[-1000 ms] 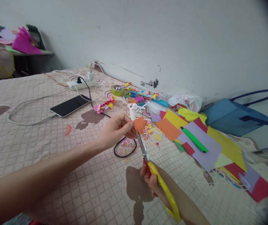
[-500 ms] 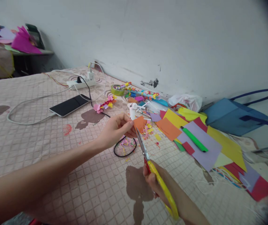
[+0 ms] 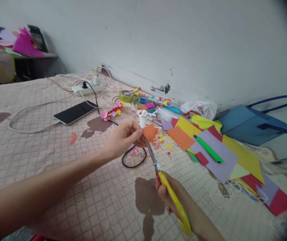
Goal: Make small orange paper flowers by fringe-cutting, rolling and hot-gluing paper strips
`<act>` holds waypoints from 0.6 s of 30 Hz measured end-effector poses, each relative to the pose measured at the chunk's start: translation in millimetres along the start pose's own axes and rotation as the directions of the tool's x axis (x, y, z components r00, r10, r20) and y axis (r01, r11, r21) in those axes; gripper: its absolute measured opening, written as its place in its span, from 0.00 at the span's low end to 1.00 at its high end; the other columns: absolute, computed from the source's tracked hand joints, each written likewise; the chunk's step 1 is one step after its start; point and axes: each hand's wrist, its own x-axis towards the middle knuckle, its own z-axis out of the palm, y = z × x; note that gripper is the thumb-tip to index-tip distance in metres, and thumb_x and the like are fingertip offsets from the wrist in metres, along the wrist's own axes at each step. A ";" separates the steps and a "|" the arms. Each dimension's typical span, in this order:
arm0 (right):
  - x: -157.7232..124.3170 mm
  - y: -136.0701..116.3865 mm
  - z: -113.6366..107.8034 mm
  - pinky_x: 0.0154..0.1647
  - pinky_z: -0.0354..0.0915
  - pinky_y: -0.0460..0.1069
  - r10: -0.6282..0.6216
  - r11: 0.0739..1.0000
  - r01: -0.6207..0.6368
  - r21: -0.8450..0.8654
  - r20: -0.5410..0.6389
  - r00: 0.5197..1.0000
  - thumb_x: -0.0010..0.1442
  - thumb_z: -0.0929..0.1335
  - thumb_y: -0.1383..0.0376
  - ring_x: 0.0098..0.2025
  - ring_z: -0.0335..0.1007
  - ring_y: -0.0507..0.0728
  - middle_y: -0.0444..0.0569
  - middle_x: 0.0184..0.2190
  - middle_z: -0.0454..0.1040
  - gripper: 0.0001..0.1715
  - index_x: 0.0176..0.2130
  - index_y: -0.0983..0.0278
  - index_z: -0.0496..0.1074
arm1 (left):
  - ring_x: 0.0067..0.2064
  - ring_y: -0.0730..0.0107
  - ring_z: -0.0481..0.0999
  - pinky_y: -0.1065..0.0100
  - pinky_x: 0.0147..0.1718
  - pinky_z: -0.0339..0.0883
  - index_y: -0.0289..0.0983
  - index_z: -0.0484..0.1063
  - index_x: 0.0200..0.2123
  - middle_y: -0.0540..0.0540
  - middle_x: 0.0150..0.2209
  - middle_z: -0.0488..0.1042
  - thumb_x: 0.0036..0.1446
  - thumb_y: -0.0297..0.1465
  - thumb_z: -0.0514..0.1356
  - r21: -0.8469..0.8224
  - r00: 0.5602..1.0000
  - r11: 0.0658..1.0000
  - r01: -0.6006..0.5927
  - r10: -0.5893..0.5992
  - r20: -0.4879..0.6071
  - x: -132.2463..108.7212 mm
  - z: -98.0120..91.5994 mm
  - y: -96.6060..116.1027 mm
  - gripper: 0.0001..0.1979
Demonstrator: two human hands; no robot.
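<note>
Between thumb and fingers my left hand [image 3: 129,138] pinches a small piece of orange craft paper [image 3: 149,132], its far edge looking cut into a fringe. My right hand [image 3: 170,192] is wrapped around the yellow and red handles of a pair of scissors [image 3: 156,165]. The blades point up at the paper's lower edge and look nearly closed; whether they bite into it I cannot tell. Right behind the paper stands a white glue gun [image 3: 142,117]. Colourful paper scraps [image 3: 160,139] and a black cable loop [image 3: 133,166] lie below and around my left hand.
Coloured sheets [image 3: 215,147] spread to the right, with a green cutter knife [image 3: 208,149] on top. A blue bag [image 3: 251,124] leans near the wall. On the left lie a phone [image 3: 75,113] on its cable and a power strip [image 3: 88,88]. Green tape [image 3: 126,96] sits at the back.
Almost nothing differs. The scissor blades and my right hand have shifted very slightly; my left hand keeps its pinch on the orange paper.
</note>
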 end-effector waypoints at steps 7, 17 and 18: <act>1.8 -0.1 2.5 0.15 0.49 0.43 0.040 0.998 -0.039 0.056 -0.023 0.999 0.53 0.58 0.36 0.18 0.50 0.48 0.40 0.19 0.55 0.32 0.26 0.61 0.56 | 0.25 0.72 0.79 0.71 0.27 0.75 0.36 0.60 0.29 0.50 0.23 0.76 0.58 0.28 0.57 -0.012 1.000 1.000 -0.006 0.007 0.005 -0.2 -1.0 -0.5 0.07; -0.3 4.2 2.3 0.19 0.56 0.44 -0.027 0.996 0.021 0.081 0.061 0.998 0.58 0.53 0.39 0.20 0.53 0.49 0.40 0.22 0.57 0.31 0.33 0.62 0.60 | 0.25 0.71 0.79 0.70 0.28 0.75 0.36 0.60 0.30 0.49 0.23 0.77 0.58 0.29 0.57 -0.017 1.000 1.000 0.011 -0.011 0.013 -0.7 -0.7 0.5 0.07; -0.3 6.6 2.4 0.19 0.56 0.44 -0.033 0.996 0.027 0.080 0.066 0.997 0.58 0.53 0.38 0.21 0.53 0.49 0.40 0.22 0.57 0.31 0.34 0.62 0.61 | 0.25 0.71 0.79 0.70 0.27 0.75 0.36 0.60 0.30 0.49 0.23 0.77 0.58 0.29 0.57 -0.018 1.000 1.000 0.010 -0.010 0.014 -0.7 -0.7 0.4 0.07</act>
